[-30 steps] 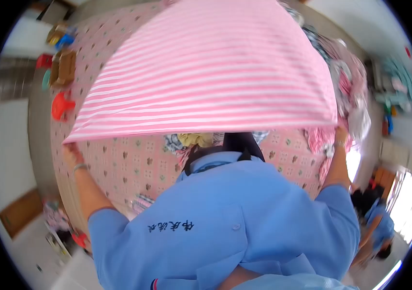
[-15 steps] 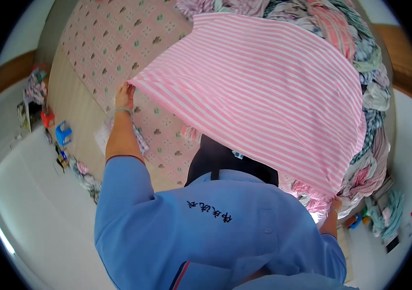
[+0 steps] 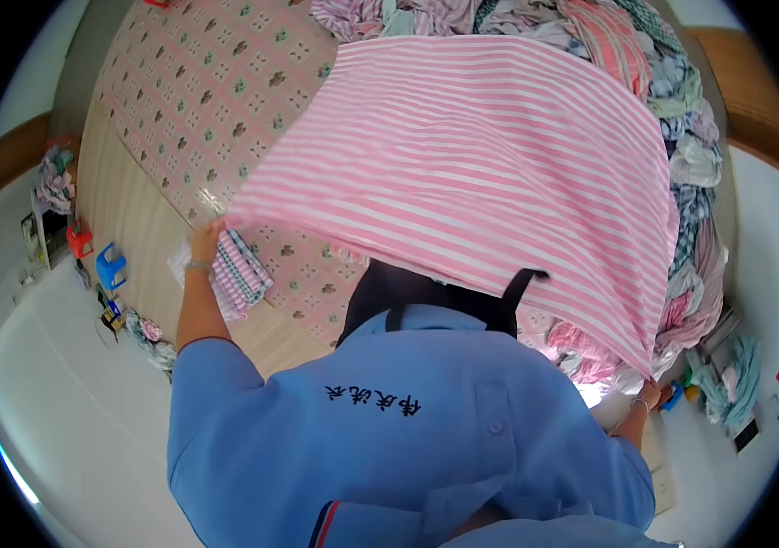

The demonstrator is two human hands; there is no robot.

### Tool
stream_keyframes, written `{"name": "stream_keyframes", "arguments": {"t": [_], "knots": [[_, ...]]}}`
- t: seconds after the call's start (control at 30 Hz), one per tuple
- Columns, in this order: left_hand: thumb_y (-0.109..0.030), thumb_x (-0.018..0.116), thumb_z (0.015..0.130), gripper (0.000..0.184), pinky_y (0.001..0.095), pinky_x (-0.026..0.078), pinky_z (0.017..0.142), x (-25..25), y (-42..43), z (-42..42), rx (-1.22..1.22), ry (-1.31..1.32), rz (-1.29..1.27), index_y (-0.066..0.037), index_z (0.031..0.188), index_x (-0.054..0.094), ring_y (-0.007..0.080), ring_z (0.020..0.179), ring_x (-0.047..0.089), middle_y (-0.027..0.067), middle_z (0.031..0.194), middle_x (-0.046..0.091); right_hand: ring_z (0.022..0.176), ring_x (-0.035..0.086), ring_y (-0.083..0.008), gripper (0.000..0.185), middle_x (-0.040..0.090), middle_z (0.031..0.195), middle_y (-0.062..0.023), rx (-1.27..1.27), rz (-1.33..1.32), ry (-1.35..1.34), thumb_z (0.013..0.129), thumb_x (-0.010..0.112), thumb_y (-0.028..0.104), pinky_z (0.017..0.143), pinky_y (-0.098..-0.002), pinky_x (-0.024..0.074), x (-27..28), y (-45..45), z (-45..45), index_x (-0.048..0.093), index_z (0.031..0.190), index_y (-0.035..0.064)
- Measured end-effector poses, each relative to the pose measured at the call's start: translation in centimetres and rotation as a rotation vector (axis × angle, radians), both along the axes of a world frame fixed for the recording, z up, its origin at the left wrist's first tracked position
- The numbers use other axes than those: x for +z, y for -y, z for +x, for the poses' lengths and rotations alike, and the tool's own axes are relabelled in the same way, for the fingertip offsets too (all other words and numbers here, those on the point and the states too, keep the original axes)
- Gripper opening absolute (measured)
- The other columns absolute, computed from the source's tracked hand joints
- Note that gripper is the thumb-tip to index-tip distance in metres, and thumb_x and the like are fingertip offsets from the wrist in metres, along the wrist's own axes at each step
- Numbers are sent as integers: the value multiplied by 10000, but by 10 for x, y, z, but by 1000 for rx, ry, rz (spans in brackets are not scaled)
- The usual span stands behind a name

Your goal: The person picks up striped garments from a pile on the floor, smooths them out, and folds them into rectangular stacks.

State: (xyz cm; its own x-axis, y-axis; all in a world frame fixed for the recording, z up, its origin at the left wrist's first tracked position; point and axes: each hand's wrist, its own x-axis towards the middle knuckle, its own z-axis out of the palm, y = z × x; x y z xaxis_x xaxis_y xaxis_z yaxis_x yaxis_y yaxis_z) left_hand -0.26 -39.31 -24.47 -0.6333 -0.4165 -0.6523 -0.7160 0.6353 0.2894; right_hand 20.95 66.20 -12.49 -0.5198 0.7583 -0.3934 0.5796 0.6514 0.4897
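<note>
A large pink-and-white striped bed sheet [image 3: 462,173] is stretched out wide in front of me. My left hand [image 3: 206,239] is closed on its near left corner, where the cloth is blurred by motion. Low on the right, my right hand [image 3: 650,395] pinches the near right corner. The sheet lies over a table with a pink patterned cover [image 3: 216,100], and its far edge reaches a heap of crumpled fabrics. A folded checked cloth [image 3: 241,269] lies beside my left hand. The dark strap of an apron [image 3: 519,288] sticks up over the sheet's near edge.
The heap of crumpled laundry [image 3: 695,164] runs along the far and right sides of the table. Off to the left stand a blue stool [image 3: 111,267] and a red stool [image 3: 79,239]. More cloths [image 3: 727,388] are piled at the lower right.
My left hand has moved down and slightly left, drawing its corner of the sheet nearer. My right hand has shifted slightly right and down. The folded checked cloth shows more now.
</note>
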Motion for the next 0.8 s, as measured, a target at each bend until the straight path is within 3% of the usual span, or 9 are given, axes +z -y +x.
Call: {"name": "stream_keyframes", "arguments": {"t": [0.1,0.23,0.33,0.37,0.47,0.53,0.6,0.67,0.8], "knots": [[-386,536,777,345,266,415,565,10,-9,13,443,-192,131,-106,980,551,141,786,538,10,858,568,833,572,-234,307,600,912,-136,-232,-18,-176,799,455,242,738,-317,430,25,12,51,577,985,29],[-364,550,778,324,218,372,459,12,3,-22,432,-183,104,-100,965,556,104,668,529,-3,827,571,842,565,-254,245,592,925,-133,-125,-183,-421,745,533,168,756,-310,424,14,-12,102,587,939,27],[-357,558,774,307,202,353,441,26,7,-53,503,-255,120,-109,955,551,95,638,523,-7,812,572,816,557,-257,201,590,871,-124,-89,-276,-326,709,557,162,732,-335,431,21,20,67,603,865,44],[-355,564,771,306,199,346,436,34,2,-63,512,-312,141,-111,955,546,94,631,521,-10,804,572,819,551,-277,201,586,855,-131,82,-232,-317,696,553,158,734,-348,433,10,8,67,605,854,45],[-353,572,767,333,203,345,439,53,-23,-101,564,-364,131,-104,985,530,93,663,521,-17,820,571,810,535,-321,149,575,839,-152,153,-287,-139,689,537,165,706,-396,424,-25,-33,-4,601,780,65],[-359,579,762,350,210,352,455,54,-36,-129,589,-439,139,-99,990,520,101,699,522,-17,851,565,761,555,-313,173,586,784,-157,306,-384,-222,688,539,182,681,-386,431,-42,-51,-78,604,788,58],[-359,583,760,359,212,357,463,53,-46,-154,609,-459,155,-97,996,517,110,706,521,-11,861,561,746,565,-276,259,601,800,-155,-20,-667,-479,692,555,210,663,-345,425,-65,-66,-164,595,840,2],[-360,586,757,368,213,362,472,56,-61,-177,632,-479,158,-95,1002,513,118,713,521,-5,871,556,746,565,-248,274,591,772,-170,49,-555,-409,719,521,227,649,-339,413,-97,-83,-255,569,843,-13],[-383,593,746,414,227,397,565,82,-104,-228,690,-644,3,-85,1022,513,141,751,514,15,872,550,711,529,-178,222,578,746,-112,122,-625,-749,786,470,195,667,-288,401,-200,-119,-387,551,901,23]]}}
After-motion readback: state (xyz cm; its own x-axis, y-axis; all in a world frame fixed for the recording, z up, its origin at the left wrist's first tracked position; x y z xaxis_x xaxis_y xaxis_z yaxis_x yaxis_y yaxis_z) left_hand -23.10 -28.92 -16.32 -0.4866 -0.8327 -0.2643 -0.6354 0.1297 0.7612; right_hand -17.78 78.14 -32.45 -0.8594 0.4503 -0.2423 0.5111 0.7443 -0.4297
